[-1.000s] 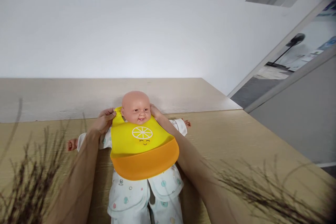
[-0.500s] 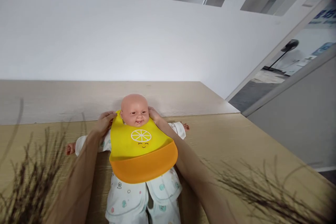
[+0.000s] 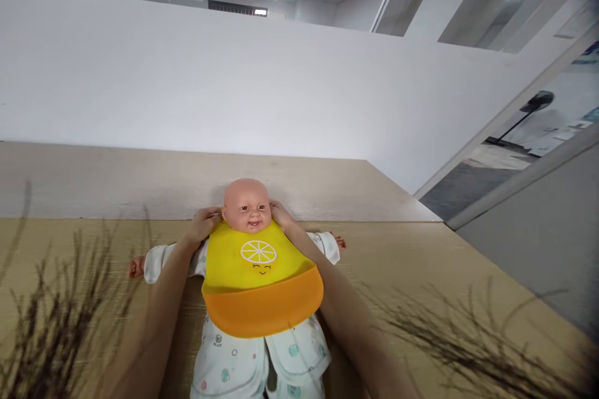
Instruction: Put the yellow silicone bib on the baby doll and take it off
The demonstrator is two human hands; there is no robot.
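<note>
A baby doll point(image 3: 247, 199) lies on its back on the wooden table, arms spread, in white printed clothes point(image 3: 229, 361). Over its chest lies a yellow silicone bib point(image 3: 224, 268) with a lemon-slice face and an orange catch pocket point(image 3: 264, 308). At the neck on the picture's left, my left hand point(image 3: 206, 223) is closed on the bib's upper edge, its fingertips passing behind the neck. My right hand point(image 3: 281, 215) reaches round the other side of the neck; its fingertips are hidden behind the doll's head, so its grip cannot be made out.
The wooden table point(image 3: 412, 287) meets a pale raised board point(image 3: 116, 181) behind the doll's head. A white partition point(image 3: 210, 87) stands beyond it. On the right are a grey panel point(image 3: 538, 230) and a gap showing a floor fan point(image 3: 538, 101). Dark blurred strands cross both lower corners.
The whole view has shifted, with doll and hands now slightly lower and further right. My left hand's fingers reach further behind the neck.
</note>
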